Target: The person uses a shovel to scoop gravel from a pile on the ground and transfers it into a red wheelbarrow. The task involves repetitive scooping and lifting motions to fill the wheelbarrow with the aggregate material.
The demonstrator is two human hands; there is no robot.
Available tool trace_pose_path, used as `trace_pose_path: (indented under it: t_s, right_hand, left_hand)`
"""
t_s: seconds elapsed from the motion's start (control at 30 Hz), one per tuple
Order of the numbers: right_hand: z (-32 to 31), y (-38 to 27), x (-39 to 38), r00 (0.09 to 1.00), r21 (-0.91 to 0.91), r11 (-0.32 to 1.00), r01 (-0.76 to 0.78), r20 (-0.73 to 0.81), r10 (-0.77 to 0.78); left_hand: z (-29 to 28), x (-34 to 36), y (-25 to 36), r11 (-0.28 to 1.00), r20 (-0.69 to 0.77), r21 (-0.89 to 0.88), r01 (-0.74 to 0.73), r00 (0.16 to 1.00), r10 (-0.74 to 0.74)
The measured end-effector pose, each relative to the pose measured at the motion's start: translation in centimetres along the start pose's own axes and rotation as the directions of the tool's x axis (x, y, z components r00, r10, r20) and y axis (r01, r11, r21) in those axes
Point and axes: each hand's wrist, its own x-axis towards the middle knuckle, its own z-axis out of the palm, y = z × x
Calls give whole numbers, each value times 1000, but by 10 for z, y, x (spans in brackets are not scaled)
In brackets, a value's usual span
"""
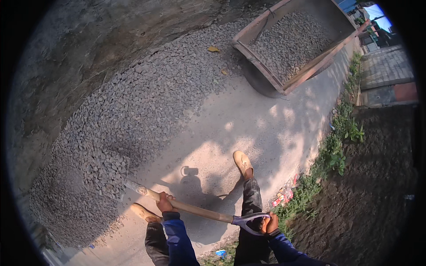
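A shovel (202,211) with a wooden shaft and a purple D-shaped handle slants across in front of my legs. My left hand (165,202) is wrapped round the shaft, near the metal socket. At the other end, my right hand (269,223) grips the purple handle. The blade lies at the edge of the grey gravel pile (146,102), and stones heaped over it hide most of its surface. Whether the blade is lifted off the pile or resting in it, I cannot tell.
A rusty metal cart (301,86), partly filled with gravel, stands at the far right. Behind the gravel rises a rough wall (88,48). Weeds (337,159) and litter (284,197) line the right edge of the concrete path (248,119). My shoes stand on the path.
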Motion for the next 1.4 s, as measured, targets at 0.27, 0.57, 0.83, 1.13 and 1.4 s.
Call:
trace_pose_path:
  t_s: [0.27,0.57,0.83,1.13,1.4]
  right_hand:
    - [-196,-183,-36,962,430,899,81,-268,42]
    - [-51,-377,-7,921,850,356,-388,346,178]
    - [-76,-374,-17,994,713,693,-106,100,50]
    - [-45,-415,31,991,-151,988,34,-120,-52]
    - [12,-304,183,993,-335,942,5,-112,-45]
  left_hand:
    - [330,-221,-183,923,305,380,-58,950,-66]
    - [771,-374,-210,-127,828,561,-818,556,77]
    - [701,-351,-188,229,794,587,-777,607,25]
    - [380,-165,-116,925,139,324,-197,977,160]
    - [213,11,-202,999,-149,-36,19,989,-24]
